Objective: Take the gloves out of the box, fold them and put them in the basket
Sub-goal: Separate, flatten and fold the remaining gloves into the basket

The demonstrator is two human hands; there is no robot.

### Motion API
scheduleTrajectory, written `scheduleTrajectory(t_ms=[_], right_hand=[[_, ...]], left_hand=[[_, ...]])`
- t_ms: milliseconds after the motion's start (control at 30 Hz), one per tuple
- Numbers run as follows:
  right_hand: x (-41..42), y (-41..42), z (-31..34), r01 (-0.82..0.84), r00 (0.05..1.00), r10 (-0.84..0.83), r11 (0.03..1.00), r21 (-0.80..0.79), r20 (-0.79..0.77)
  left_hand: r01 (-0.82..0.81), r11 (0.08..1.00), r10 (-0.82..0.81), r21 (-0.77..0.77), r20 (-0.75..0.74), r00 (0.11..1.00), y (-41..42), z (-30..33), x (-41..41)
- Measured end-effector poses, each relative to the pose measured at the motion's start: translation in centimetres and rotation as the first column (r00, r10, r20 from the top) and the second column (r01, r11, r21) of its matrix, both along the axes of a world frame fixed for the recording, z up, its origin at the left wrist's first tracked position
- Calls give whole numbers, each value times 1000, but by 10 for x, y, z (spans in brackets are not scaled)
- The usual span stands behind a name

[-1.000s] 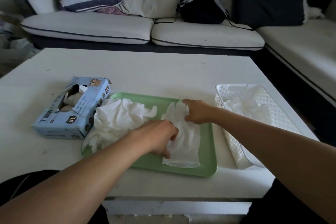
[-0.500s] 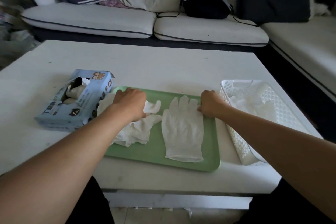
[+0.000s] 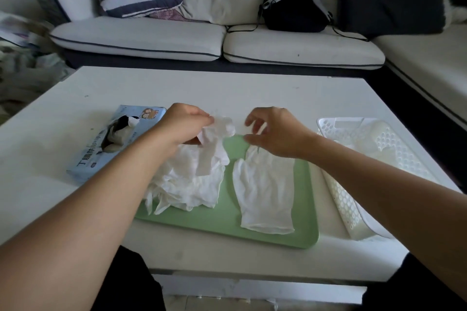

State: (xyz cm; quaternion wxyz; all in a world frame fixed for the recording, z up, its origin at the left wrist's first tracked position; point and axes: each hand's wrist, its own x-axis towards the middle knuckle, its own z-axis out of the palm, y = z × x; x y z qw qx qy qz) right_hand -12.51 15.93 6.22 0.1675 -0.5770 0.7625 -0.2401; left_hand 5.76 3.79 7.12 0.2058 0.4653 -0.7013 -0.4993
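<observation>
Pulling the next glove off the pile to match the flat one

Nearest, one thin white glove (image 3: 265,189) lies flat on the pale green plastic tray (image 3: 227,219), beside a crumpled heap of white gloves (image 3: 187,184). The left hand (image 3: 182,126) pinches one lifted glove (image 3: 219,129) off that heap; the right hand (image 3: 275,131) hovers with loosely curled fingers, gripping nothing. Probably best to shake it free, then lay it squarely on the flat one. Blue cardboard glove box (image 3: 101,149) left, white perforated plastic basket (image 3: 353,204) right.
</observation>
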Motion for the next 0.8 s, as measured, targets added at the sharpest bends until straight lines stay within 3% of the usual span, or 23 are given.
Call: scheduleTrajectory(t_ms=[67,100,200,333,467,633,700,733,800], right_hand=[[19,3,8,-68,908,66,998,-9,414],[25,5,11,-82,822,73,997,-10,564],[26,10,13,-63,628,75,997,-45,775],[14,17,15,63,631,19,995,-76,776],[-3,27,18,157,642,-62,986,-53,764],[-18,36,27,284,496,-82,956,-73,864],[-22,38,34,276,437,-42,957,-89,899],[-22,38,37,262,397,-18,961,-94,917],[-20,38,40,219,339,14,971,-93,941]], left_hand=[[66,933,29,355,-256,966,7,6,-5],[126,886,38,445,-342,939,9,7,-8],[184,879,31,439,-439,898,14,4,-15],[51,911,144,410,-430,891,13,-2,-17],[-136,906,330,400,-468,820,6,-7,-16],[-256,904,393,343,-429,813,7,-10,-20],[-279,944,325,175,-347,880,13,-5,-23],[-211,974,226,81,-327,918,18,0,-24],[111,994,-94,25,-357,929,32,9,-26]])
